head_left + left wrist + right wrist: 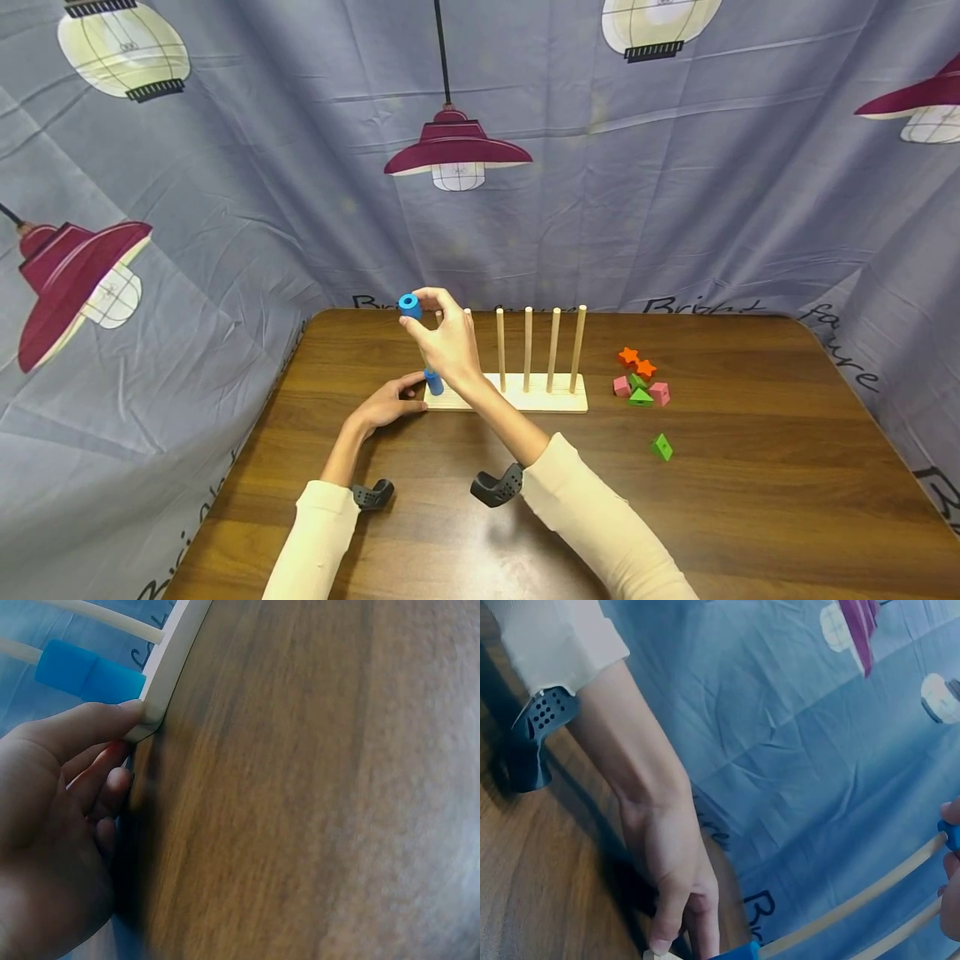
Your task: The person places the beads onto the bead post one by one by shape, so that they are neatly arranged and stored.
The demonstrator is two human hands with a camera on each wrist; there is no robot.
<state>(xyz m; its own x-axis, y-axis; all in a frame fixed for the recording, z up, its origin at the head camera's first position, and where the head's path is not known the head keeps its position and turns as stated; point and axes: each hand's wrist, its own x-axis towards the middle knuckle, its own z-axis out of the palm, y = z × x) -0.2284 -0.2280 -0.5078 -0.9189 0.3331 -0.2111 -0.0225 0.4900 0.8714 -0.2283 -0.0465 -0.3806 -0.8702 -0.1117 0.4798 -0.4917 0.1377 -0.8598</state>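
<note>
A pale wooden peg board with a row of upright pegs stands on the table. My left hand grips its left end, thumb on the near edge and fingers at the far side. On the leftmost peg, right by that hand, sit blue cylinder blocks, stacked down at the base. Up at the top of the same peg, my right hand pinches another blue cylinder block with a hole through it. In the right wrist view the peg's tip meets this block.
To the right of the board lie two orange stars, pink blocks and green triangular blocks. One more green block lies nearer on the brown table. A grey-blue curtain hangs behind the table.
</note>
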